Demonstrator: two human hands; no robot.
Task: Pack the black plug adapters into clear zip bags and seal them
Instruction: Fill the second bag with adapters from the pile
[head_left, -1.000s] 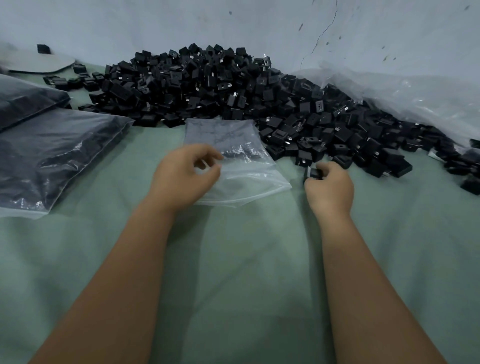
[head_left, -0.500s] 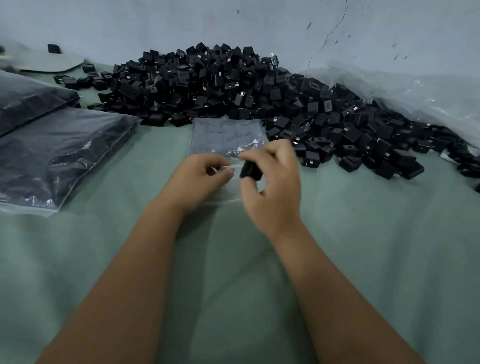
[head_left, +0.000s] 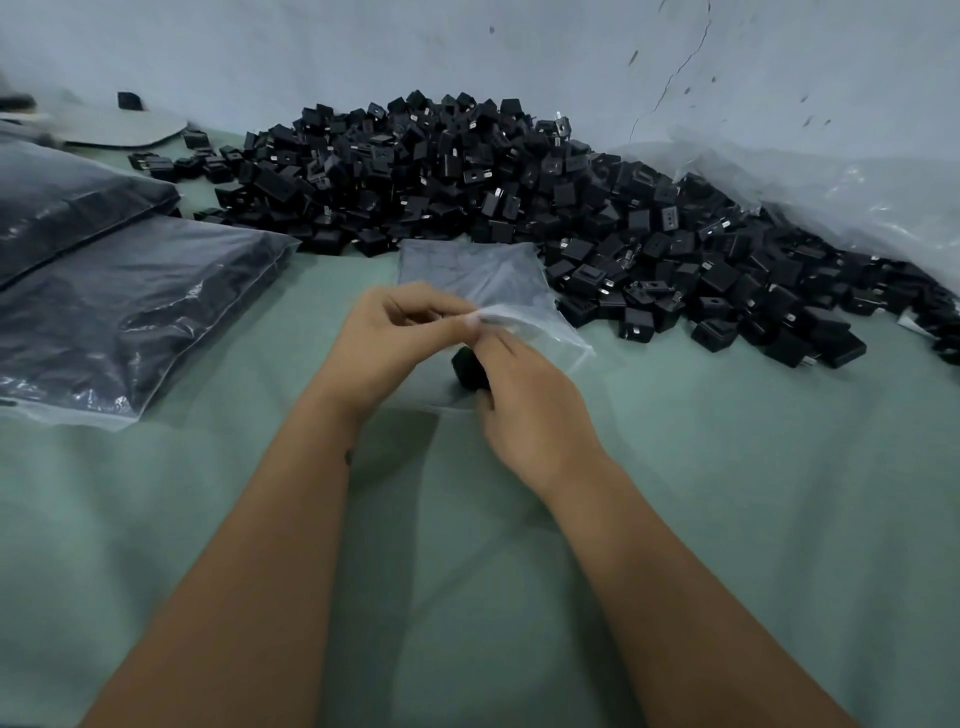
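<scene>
A clear zip bag (head_left: 524, 312) is lifted at its near edge above a flat stack of clear bags (head_left: 467, 270) on the green cloth. My left hand (head_left: 395, 343) pinches that edge between thumb and fingers. My right hand (head_left: 524, 400) grips one black plug adapter (head_left: 469, 370) just under the bag's edge, touching the left hand's fingertips. A big heap of black plug adapters (head_left: 467, 182) spreads behind the bags, from the wall toward the right.
Two large clear bags filled with dark goods (head_left: 119, 301) lie at the left. Crumpled clear plastic sheeting (head_left: 831, 208) rises at the right against the wall. A flat grey disc (head_left: 124, 127) sits at the far left. Green cloth (head_left: 753, 493) covers the table.
My right hand picked an adapter from the heap's edge at the right and carried it left to the bag. My left hand has lifted the bag's edge higher.
</scene>
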